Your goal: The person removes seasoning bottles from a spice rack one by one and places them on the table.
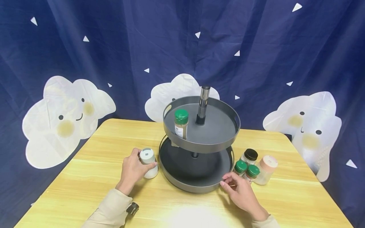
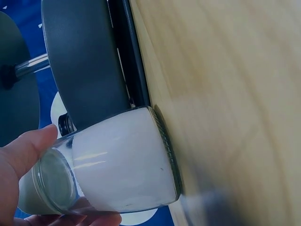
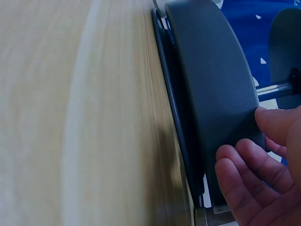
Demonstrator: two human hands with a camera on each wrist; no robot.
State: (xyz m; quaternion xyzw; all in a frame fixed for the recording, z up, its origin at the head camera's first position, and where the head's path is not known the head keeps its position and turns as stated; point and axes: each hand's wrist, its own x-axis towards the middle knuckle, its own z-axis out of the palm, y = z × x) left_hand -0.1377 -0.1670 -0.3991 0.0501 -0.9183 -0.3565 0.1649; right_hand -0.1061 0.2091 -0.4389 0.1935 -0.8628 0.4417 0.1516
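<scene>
My left hand (image 1: pixel 132 169) grips a clear jar (image 2: pixel 124 160) of white contents by its upper part. The jar's white lid (image 1: pixel 147 155) faces up, and its base is at or just above the table; I cannot tell which. Right of the jar stands a dark grey two-tier round tray stand (image 1: pixel 196 188) with a central metal post. On its upper tier is a green-capped spice bottle (image 1: pixel 181 125). At the lower tier's front right, my right hand (image 1: pixel 239 193) pinches the rim between thumb (image 3: pixel 273 122) and finger, the other fingers beside the outer wall.
Right of the stand cluster two green-capped bottles (image 1: pixel 252 172), a black-lidded jar (image 1: pixel 251 155) and a pink-lidded jar (image 1: pixel 266 169). A small dark object (image 1: pixel 132 209) shows by the left sleeve. Behind the wooden table (image 1: pixel 85 190) hangs a blue curtain (image 1: pixel 128 38) with clouds.
</scene>
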